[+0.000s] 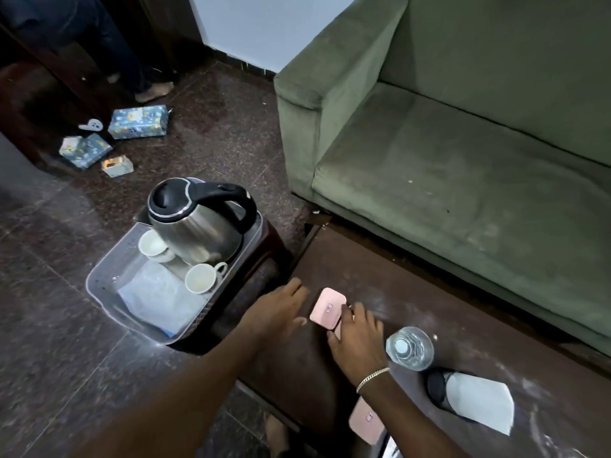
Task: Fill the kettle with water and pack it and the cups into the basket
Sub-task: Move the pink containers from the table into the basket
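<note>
A steel kettle [195, 226] with a black lid and handle stands in the far end of a clear plastic basket [99, 276]. The basket sits on a dark stool left of the table. Two white cups lie in it: one [152, 243] beside the kettle, stacked on another piece, and one [200, 278] in front of the kettle. A clear water bottle [410, 348] stands capped on the dark table. My left hand [277, 312] hovers flat with its fingers apart at the table's left edge. My right hand [355, 338] grips the right edge of a small pink box [325, 304].
A green sofa [463, 160] runs along the far side of the dark table [429, 292]. A black object under white paper [476, 401] lies right of the bottle. A second pink box [365, 421] sits near the table's front. Wrapped boxes [137, 122] and a person's foot [153, 92] are on the floor behind.
</note>
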`<state>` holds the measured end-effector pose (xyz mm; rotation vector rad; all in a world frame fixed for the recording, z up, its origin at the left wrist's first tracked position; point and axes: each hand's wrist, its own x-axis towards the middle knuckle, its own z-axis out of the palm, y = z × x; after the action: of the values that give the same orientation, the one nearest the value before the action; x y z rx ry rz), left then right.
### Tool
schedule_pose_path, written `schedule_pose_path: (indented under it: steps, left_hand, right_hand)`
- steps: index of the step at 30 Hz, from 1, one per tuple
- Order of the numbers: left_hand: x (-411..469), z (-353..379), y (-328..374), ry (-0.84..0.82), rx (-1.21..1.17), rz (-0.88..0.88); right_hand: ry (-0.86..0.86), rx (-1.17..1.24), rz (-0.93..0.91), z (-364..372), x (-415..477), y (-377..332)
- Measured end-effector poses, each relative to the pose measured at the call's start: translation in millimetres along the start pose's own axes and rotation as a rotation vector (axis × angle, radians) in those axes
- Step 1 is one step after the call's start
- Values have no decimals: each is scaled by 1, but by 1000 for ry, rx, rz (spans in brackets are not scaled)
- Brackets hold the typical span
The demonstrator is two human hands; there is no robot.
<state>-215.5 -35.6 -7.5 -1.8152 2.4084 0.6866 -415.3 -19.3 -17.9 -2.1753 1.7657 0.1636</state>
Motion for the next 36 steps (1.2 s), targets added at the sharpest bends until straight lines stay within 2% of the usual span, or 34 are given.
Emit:
schedule_pose_path:
  steps: [8,14,25,36]
  left_hand:
    - [65,50,31,-218,141,-54]
    - [80,72,36,-270,205,-19]
    - [67,70,24,-170,161,11]
    - [8,2,-1,-50,130,38]
  right_hand:
    - [-105,-67,29,28,20,48]
    - [-155,-65,-10,42,30,52]
    - [-153,-99,-31,45,23,42]
    - [-24,-21,-104,-8,3,-6]
